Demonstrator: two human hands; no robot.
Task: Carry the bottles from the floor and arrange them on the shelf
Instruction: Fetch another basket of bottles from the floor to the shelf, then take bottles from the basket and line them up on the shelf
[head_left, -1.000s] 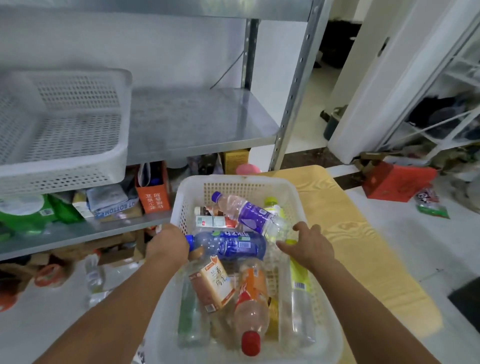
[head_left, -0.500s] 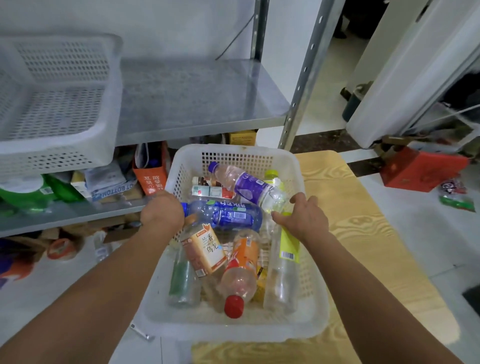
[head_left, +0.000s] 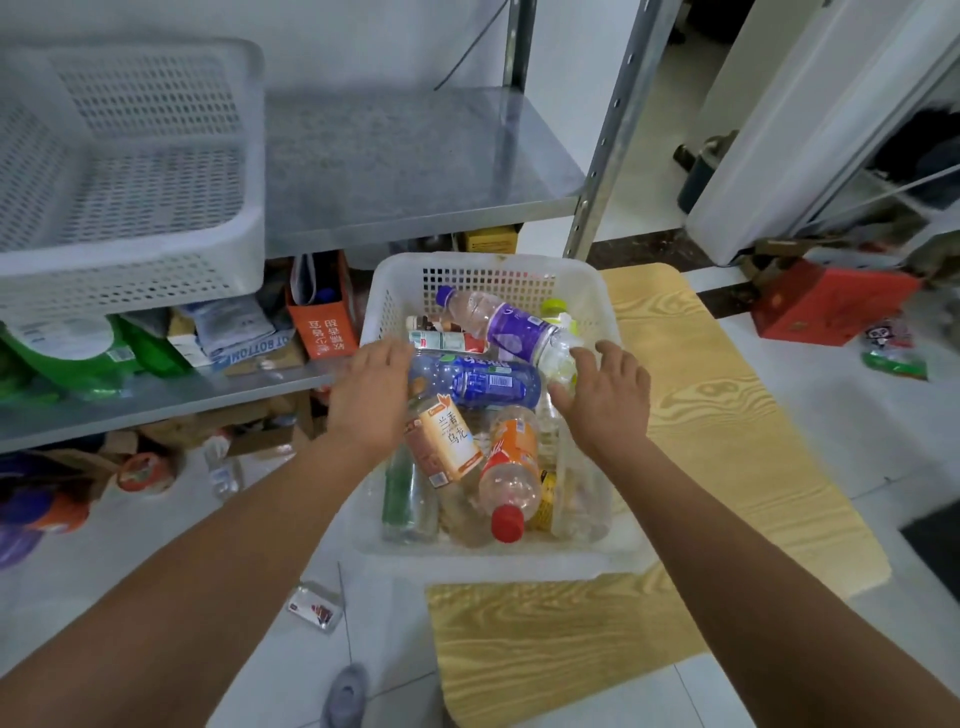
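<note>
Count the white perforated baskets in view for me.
2. One basket sits on the metal shelf at upper left; the other basket, holding the bottles, sits lower at centre, partly on the wooden board. Clutter under the shelf could hide more.

You face a white wall (head_left: 363, 31); a wood-grain board (head_left: 727, 415) lies on the pale tiled floor (head_left: 810, 395), a red box (head_left: 826, 301) near a white panel (head_left: 779, 130).

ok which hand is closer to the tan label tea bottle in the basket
Left. The left hand is right against the tan-label bottle, covering its neck end. The right hand is over the opposite side of the basket, apart from that bottle.
</note>
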